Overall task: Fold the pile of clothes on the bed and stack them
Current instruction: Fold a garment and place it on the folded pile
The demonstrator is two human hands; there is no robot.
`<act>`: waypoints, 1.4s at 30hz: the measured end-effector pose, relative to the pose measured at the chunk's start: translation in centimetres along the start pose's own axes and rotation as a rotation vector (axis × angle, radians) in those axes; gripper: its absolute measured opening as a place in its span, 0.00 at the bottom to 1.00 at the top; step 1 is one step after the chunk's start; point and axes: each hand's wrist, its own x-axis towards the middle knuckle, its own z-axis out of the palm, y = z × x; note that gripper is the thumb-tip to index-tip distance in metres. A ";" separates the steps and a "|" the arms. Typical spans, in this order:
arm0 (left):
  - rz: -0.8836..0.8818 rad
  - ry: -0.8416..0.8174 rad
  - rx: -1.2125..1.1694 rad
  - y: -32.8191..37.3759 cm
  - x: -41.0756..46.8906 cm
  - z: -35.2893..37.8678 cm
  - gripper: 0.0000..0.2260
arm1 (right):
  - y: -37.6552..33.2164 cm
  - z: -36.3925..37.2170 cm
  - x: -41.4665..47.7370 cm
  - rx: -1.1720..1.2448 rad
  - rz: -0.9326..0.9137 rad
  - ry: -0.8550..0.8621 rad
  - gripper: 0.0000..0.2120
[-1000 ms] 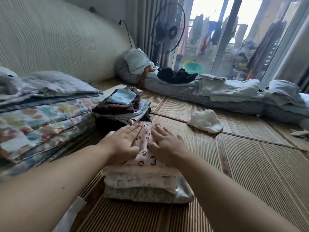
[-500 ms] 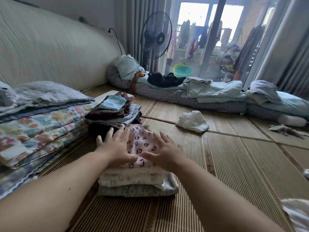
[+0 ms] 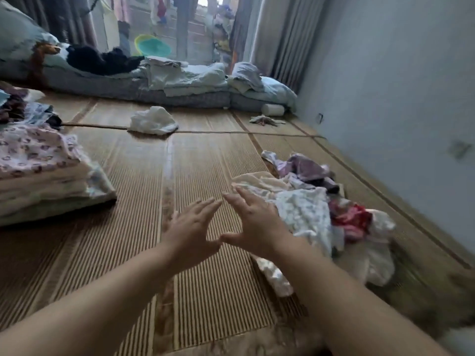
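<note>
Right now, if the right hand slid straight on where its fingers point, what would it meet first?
Only bare mat at first, then probably the crumpled white cloth; depth is unclear.

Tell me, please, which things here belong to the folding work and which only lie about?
For the job: unfolded clothes pile, by the right hand; folded stack, heart-print garment on top; left hand, empty.
Only lying about: green basin; black garment on the far bedding; white roll; crumpled white cloth on the mat, perhaps laundry too.
</note>
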 end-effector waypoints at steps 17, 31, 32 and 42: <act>-0.136 -0.159 -0.061 9.9 2.1 9.8 0.07 | 17.5 0.1 -8.9 0.807 0.775 0.317 0.08; -0.107 0.309 -0.525 2.6 -1.3 -15.9 0.12 | 6.2 -18.3 -2.8 1.106 0.381 0.664 0.08; -0.099 0.347 -0.509 2.4 -1.8 -17.7 0.11 | 5.1 -19.3 -2.4 1.072 0.341 0.672 0.09; -0.049 0.433 -0.087 4.2 -3.4 -27.0 0.08 | -6.0 -22.3 0.3 0.831 0.214 0.071 0.12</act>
